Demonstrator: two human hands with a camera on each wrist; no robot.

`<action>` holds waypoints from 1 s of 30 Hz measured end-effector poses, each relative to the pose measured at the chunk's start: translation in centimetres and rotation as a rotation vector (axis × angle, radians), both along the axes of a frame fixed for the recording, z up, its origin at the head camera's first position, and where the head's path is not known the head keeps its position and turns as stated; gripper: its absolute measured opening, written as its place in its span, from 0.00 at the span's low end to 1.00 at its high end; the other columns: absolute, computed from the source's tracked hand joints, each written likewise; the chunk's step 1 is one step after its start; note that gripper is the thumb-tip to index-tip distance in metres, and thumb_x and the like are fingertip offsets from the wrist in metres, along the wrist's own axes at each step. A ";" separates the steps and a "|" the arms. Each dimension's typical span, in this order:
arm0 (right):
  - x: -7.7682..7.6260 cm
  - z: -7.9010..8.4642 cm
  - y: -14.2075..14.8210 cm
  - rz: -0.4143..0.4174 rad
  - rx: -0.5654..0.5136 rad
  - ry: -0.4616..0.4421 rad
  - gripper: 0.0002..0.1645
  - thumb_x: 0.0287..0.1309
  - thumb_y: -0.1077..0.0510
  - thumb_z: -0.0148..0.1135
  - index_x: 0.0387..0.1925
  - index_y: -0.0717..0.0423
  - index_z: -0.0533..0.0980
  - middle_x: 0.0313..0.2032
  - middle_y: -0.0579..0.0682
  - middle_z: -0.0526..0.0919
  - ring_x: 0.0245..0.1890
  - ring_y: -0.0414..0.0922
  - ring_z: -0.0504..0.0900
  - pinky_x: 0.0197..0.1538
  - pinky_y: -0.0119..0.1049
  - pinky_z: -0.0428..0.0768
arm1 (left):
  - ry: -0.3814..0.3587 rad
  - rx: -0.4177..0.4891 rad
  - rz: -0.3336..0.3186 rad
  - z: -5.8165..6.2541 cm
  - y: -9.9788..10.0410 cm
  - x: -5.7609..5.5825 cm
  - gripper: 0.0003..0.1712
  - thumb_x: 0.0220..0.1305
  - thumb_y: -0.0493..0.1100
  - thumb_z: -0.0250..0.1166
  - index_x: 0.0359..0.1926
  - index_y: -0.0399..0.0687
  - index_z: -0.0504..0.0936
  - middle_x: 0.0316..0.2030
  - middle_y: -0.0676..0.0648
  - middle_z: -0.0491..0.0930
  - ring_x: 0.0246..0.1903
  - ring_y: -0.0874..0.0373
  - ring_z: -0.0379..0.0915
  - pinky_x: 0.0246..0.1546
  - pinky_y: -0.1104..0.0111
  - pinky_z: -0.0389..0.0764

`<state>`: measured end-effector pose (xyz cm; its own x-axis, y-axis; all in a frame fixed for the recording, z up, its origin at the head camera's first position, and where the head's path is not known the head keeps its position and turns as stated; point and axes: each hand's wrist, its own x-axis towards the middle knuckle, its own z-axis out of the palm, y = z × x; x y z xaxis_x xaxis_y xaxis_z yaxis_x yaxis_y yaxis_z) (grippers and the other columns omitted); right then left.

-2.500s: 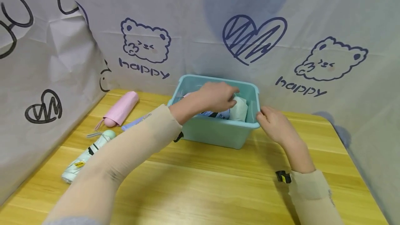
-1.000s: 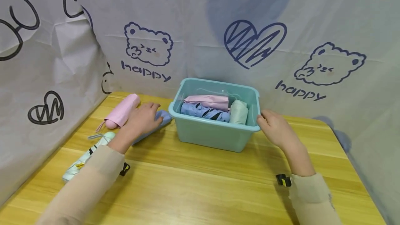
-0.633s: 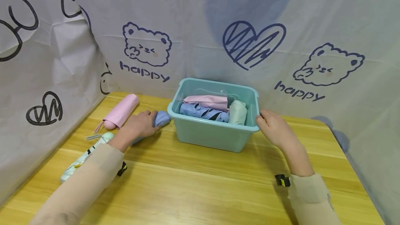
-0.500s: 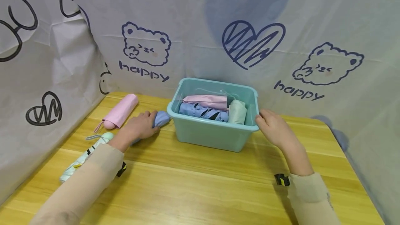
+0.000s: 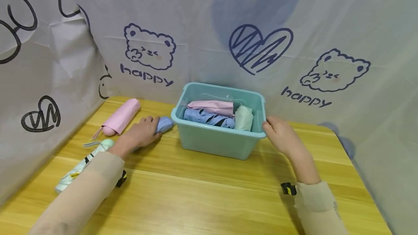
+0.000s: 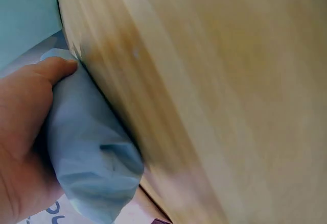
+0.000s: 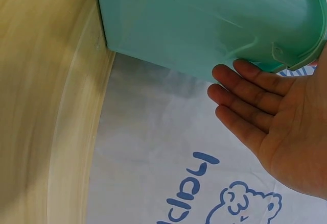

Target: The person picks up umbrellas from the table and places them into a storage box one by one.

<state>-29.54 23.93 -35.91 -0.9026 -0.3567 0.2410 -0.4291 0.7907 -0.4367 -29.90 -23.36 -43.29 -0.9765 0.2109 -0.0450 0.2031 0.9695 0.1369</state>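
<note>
My left hand grips a blue folded umbrella lying on the table left of the teal bin. In the left wrist view the thumb and palm are round the umbrella's cloth, with its creased end toward the camera. My right hand is at the bin's right end, the thumb over the rim. In the right wrist view its fingers stretch along the outside wall; the thumb is mostly hidden. Inside the bin lie a pink umbrella, a blue one with black stripes and a pale green bundle.
On the left of the wooden table lie a pink folded umbrella and a pale green one, partly behind my left forearm. A printed white cloth hangs close behind the bin and along the left side.
My left hand has come out of the bin, moved left and down to the blue umbrella on the table, and closed round it. The right hand has stayed at the bin's rim.
</note>
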 end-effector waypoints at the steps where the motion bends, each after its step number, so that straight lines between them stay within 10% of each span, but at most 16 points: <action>1: 0.0 0.0 -0.1 -0.003 -0.004 0.002 0.26 0.77 0.48 0.39 0.52 0.62 0.77 0.50 0.61 0.81 0.48 0.58 0.78 0.54 0.59 0.76 | -0.003 0.015 0.004 0.0 -0.2 0.0 0.42 0.75 0.51 0.59 0.76 0.28 0.55 0.66 0.22 0.65 0.64 0.27 0.65 0.58 0.35 0.72; 14: -0.5 -0.3 -0.7 -0.013 -0.034 -0.031 0.30 0.78 0.48 0.38 0.62 0.65 0.75 0.57 0.64 0.80 0.56 0.61 0.78 0.61 0.61 0.75 | 0.042 0.213 0.051 0.8 -1.8 0.3 0.43 0.76 0.51 0.55 0.76 0.24 0.52 0.65 0.19 0.64 0.63 0.28 0.66 0.65 0.37 0.68; 30: -0.2 -0.4 0.0 -0.027 -0.041 -0.035 0.28 0.78 0.48 0.39 0.59 0.63 0.76 0.54 0.61 0.80 0.51 0.59 0.78 0.58 0.60 0.77 | 0.293 0.489 0.139 2.4 -0.4 0.5 0.41 0.75 0.53 0.54 0.75 0.28 0.55 0.59 0.25 0.70 0.55 0.33 0.71 0.58 0.39 0.74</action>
<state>-29.70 23.91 -36.31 -0.9198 -0.3228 0.2228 -0.3919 0.7826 -0.4837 -29.35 -23.72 -40.89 -0.9536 0.0088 0.3010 0.1757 0.8280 0.5325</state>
